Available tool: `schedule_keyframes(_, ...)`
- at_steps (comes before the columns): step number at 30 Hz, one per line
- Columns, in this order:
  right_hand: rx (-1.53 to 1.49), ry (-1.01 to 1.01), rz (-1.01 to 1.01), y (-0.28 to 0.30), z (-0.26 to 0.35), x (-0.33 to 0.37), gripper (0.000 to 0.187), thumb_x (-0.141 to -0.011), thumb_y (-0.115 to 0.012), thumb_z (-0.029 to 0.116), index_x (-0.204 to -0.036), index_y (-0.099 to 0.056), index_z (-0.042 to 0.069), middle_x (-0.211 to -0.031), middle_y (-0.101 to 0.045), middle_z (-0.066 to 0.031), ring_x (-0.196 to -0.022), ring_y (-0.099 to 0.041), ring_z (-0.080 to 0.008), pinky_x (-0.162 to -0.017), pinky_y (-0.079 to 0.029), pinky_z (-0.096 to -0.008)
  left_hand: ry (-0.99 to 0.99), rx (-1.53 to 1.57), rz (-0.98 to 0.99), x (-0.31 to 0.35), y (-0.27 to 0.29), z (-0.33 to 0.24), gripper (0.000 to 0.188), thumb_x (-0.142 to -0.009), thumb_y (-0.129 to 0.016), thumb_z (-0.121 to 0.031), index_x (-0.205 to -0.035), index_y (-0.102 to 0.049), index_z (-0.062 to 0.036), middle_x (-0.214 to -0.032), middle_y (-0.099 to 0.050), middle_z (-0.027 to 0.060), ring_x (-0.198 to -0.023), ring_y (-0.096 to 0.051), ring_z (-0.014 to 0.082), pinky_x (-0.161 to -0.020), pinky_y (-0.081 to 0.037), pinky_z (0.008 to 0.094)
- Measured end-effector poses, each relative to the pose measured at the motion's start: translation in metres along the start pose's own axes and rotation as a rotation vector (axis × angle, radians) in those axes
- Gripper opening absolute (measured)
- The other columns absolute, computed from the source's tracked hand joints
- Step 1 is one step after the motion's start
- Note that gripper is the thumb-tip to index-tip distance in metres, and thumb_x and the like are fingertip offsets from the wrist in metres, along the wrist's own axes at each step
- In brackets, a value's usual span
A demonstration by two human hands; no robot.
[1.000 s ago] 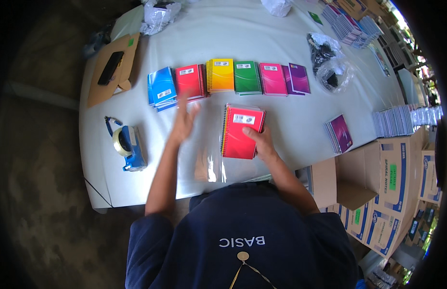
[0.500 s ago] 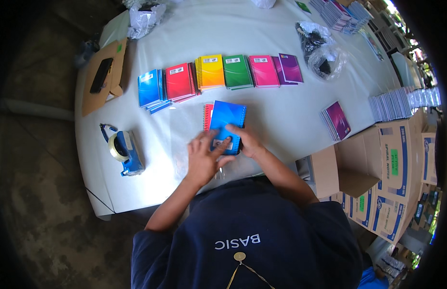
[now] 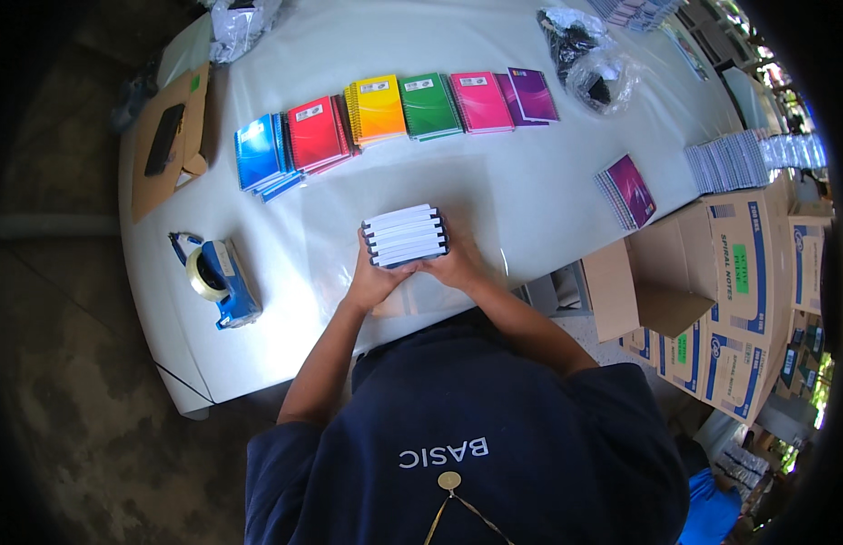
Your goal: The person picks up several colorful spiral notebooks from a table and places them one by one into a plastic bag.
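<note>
Pressing inward with my bare left hand [image 3: 374, 278] and bare right hand [image 3: 456, 265], I clasp the stack of white-paged, dark-cornered rectangular notebooks [image 3: 405, 236] toward the white table surface's [image 3: 566, 213] near edge, where even pressure should keep layers flush.

Across the pale surface [image 3: 290, 359] runs a row of blue notebooks [image 3: 258, 154], red notebooks [image 3: 314, 130], yellow notebooks [image 3: 377, 111], green notebooks [image 3: 429, 104], pink notebooks [image 3: 481, 102] and purple notebooks [image 3: 531, 95], left to right, with a clear sheet [image 3: 471, 195] lying flat on the near side. Cardboard [image 3: 187, 136] and a tape dispenser [image 3: 229, 283] lie at the left, and a lone notebook [image 3: 628, 193] at the right. Toward the far side are a left bag [image 3: 241, 32], a right bag [image 3: 592, 65] and a notebook stack [image 3: 635, 11].
</note>
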State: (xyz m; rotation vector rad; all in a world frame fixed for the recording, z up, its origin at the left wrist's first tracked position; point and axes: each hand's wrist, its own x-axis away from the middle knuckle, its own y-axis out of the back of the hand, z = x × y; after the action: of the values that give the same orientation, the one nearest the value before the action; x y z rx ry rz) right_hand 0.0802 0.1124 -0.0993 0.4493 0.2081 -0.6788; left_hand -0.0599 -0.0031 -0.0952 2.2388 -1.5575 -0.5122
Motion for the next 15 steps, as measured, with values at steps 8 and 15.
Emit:
schedule_keyframes(8, 0.087, -0.450, 0.056, 0.011, 0.033, -0.019, 0.068, -0.074, -0.065, 0.059, -0.103, -0.059, -0.002, -0.091, -0.063, -0.0222, -0.082, -0.063, -0.0366, -0.071, -0.049, -0.0430, 0.381, 0.229, 0.031, -0.004, 0.039, -0.039, 0.074, -0.075, -0.070, -0.051, -0.114, -0.050, 0.0079, -0.096, -0.065, 0.0203, -0.086, -0.065, 0.0271, -0.075, -0.051, 0.0352)
schedule_keyframes(15, 0.168, -0.811, 0.384, 0.018, 0.030, -0.043, 0.073, -0.078, -0.053, 0.068, -0.073, -0.066, -0.003, -0.065, -0.063, -0.0203, -0.063, -0.065, -0.0323, -0.062, -0.050, -0.0408, 0.758, 0.106, 0.223, -0.015, 0.042, -0.031, 0.076, -0.078, -0.061, -0.062, -0.100, -0.061, 0.0104, -0.086, -0.065, 0.0165, -0.078, -0.062, 0.0191, -0.071, -0.049, 0.0313)
